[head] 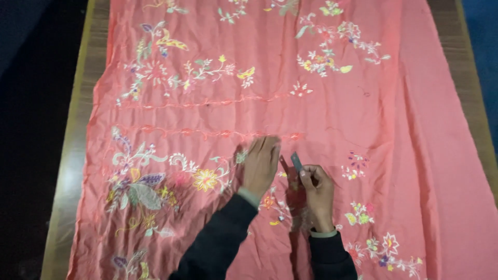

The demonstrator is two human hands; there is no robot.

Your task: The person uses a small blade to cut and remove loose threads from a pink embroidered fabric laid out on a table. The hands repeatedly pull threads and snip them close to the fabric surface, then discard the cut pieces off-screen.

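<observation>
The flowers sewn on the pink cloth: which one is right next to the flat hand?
The big yellow flower, just left of the left hand lying flat on the pink cloth. Other flowers sit farther off; this one is bright yellow.

Dim, warm light from above; the frame's left edge falls into black, soft shadows lie under the hands, detail slightly blurred.
</observation>
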